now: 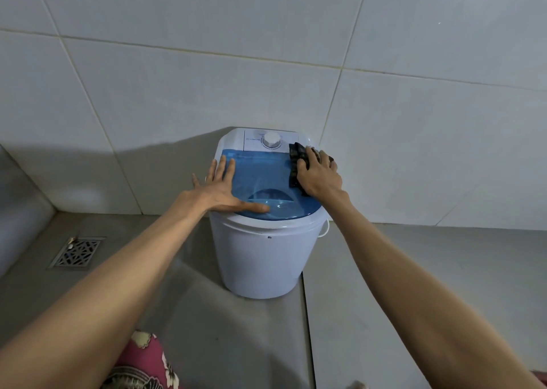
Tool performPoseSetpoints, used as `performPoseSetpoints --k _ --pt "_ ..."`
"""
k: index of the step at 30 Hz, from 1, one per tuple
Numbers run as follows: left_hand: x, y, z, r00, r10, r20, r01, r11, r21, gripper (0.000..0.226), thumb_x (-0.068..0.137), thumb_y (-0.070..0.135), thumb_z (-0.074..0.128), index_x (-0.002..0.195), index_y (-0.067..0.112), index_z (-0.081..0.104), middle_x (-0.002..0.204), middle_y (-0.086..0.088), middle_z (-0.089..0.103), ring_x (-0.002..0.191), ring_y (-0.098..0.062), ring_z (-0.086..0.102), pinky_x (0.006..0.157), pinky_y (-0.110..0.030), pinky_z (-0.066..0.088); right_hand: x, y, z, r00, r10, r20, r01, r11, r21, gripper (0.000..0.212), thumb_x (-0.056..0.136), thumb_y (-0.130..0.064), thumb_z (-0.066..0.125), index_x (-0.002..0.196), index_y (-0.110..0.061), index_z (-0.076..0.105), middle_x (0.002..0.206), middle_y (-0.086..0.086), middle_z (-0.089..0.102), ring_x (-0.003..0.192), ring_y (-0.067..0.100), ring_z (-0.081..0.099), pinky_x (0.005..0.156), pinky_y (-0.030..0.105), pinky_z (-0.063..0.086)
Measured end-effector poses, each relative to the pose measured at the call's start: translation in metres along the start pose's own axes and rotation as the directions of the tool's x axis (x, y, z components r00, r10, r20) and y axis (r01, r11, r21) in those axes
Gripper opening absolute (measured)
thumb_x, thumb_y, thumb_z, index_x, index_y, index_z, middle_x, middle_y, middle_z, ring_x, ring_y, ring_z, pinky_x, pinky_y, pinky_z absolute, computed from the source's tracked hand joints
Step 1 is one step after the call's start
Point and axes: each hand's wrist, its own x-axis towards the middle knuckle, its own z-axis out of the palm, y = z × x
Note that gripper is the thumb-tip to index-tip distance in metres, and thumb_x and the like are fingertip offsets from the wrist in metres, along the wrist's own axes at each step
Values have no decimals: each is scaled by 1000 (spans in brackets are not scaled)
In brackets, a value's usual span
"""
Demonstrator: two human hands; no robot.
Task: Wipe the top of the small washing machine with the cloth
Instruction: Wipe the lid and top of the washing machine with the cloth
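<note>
The small washing machine (266, 252) stands on the grey tiled floor (414, 300), its back close against the white tiled wall (177, 92). Its top is made up of a translucent blue lid (260, 175) toward the person and a white control strip along the rear edge, where a round white dial (271, 140) is set near the middle.

The dark cloth (296, 166) is pressed onto the right side of the top, reaching from the rear right corner, just beside the dial, down along the right edge of the lid. Its long axis runs front to back, along that edge. It is covered and held flat by the right hand (318, 175), whose fingers are curled over it and point toward the wall.

The left hand (220, 190) is laid open on the left side of the lid, fingers spread and pointing to the rear, thumb stretched across toward the moulded recess (270, 196) at the lid's front. Nothing is held in it; it is judged to be steadying the machine.

All the unwiped-looking surface lies to the left of the cloth, between the two hands. A sweep from the right edge toward the left one is therefore judged to be the natural move, made by the right hand, which alone has the cloth. The left hand would be met near the left edge and would need to be lifted or shifted.

On the floor well to the left, a metal drain grate (77, 252) is seen.
</note>
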Motion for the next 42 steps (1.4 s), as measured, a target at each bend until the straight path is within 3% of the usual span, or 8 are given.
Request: performPoseSetpoints --k 5,11,16,23,27,33,37,42 --pt "-4 1 1 1000 7 -30 -7 1000 13 153 40 101 47 148 24 -30 154 6 -39 143 -17 -33 113 -64 -14 -34 3 7 999 -8 -42 7 1000 -26 57 98 -44 30 153 -32 23 161 8 21 144 39 18 116 52 22" --pt "-10 0 -1 997 18 -74 -18 1000 9 153 43 99 51 151 19 -23 158 2 -32 146 -19 -27 115 -64 -10 -68 10 6 996 -77 37 81 988 -133 61 100 -49 25 157 -31 11 165 9 6 149 40 0 120 52 9" --pt "-17 -21 -13 999 -45 -21 43 996 -73 173 20 99 55 152 16 -20 161 -1 -24 147 -24 -24 120 -56 0 -70 8 2 992 -74 97 91 980 -176 63 100 -52 23 157 -32 6 165 10 0 150 41 -7 121 53 3" --pt "-11 -41 -1 999 -39 5 39 998 -48 170 18 97 64 153 31 -17 163 9 -16 145 -23 -30 119 -59 -1 -60 -23 16 976 -181 118 206 944 -256 61 99 -54 22 156 -38 8 166 4 3 150 40 -7 118 60 -5" --pt "-21 -38 0 997 -32 -72 33 999 6 167 20 98 59 154 29 -13 163 11 -14 148 -23 -22 115 -67 4 -62 -50 33 930 -334 152 363 896 -254 56 100 -54 19 154 -45 10 166 -3 3 151 34 -9 114 67 -10" --pt "-15 -45 8 996 -26 -84 20 997 -71 166 21 100 59 152 33 -17 164 4 -15 149 -26 -18 117 -63 5 -65 -52 33 817 -526 236 573 785 -234 50 103 -46 19 152 -49 16 166 -8 7 153 25 -7 118 61 -6" --pt "-21 -42 9 997 -63 -49 56 991 -120 165 36 90 68 150 19 -27 160 -3 -27 147 -27 -24 121 -54 0 -57 -57 30 813 -512 278 578 766 -280 50 103 -49 21 152 -49 16 166 -6 9 153 25 -4 119 60 0" --pt "-14 -46 10 996 -83 -23 80 992 -101 177 13 101 53 152 22 -22 162 -4 -22 148 -24 -22 119 -56 4 -29 -89 41 834 -455 313 542 784 -303 51 103 -49 17 154 -47 11 166 -3 5 152 30 -5 119 59 -4"
